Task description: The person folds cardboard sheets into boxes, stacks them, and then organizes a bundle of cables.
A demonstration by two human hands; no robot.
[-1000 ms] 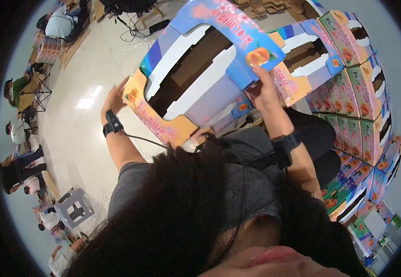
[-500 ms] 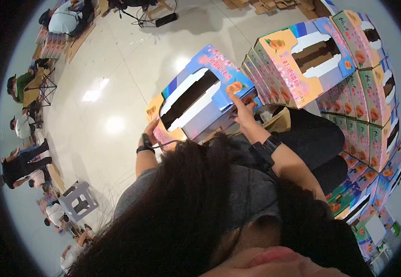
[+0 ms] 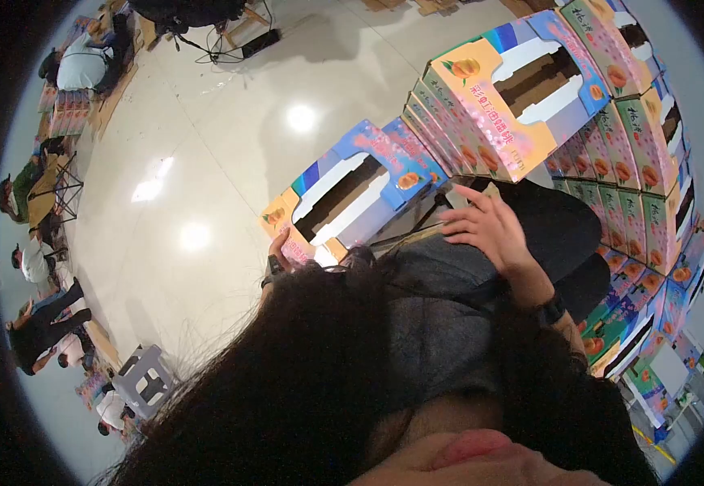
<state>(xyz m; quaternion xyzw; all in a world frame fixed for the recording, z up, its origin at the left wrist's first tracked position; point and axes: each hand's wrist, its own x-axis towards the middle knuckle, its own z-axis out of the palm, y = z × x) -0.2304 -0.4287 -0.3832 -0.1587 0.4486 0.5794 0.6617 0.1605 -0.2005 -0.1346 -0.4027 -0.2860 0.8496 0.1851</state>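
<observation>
A fruit carton (image 3: 344, 190) in blue, purple and orange, with peach pictures and a long cut-out in its top, lies in front of me. My left hand (image 3: 281, 249) grips its near left end, and the wrist is partly behind my hair. My right hand (image 3: 490, 227) is off the carton, to its right above my lap, with the fingers spread and nothing in them. Beyond the carton's right end, part of a similar printed panel shows. Right of it stands a row of matching cartons (image 3: 482, 121), packed tightly together.
Tall stacks of peach cartons (image 3: 644, 154) rise on my right. A grey plastic stool (image 3: 145, 381) stands on the glossy floor (image 3: 230, 154) to the left. Several people work along the left side. A black bag with cables (image 3: 194, 16) lies at the far side.
My right hand has let go of the carton and drawn back to the right, its fingers opening. The left hand stays on the carton's left end. The whole view has shifted slightly.
</observation>
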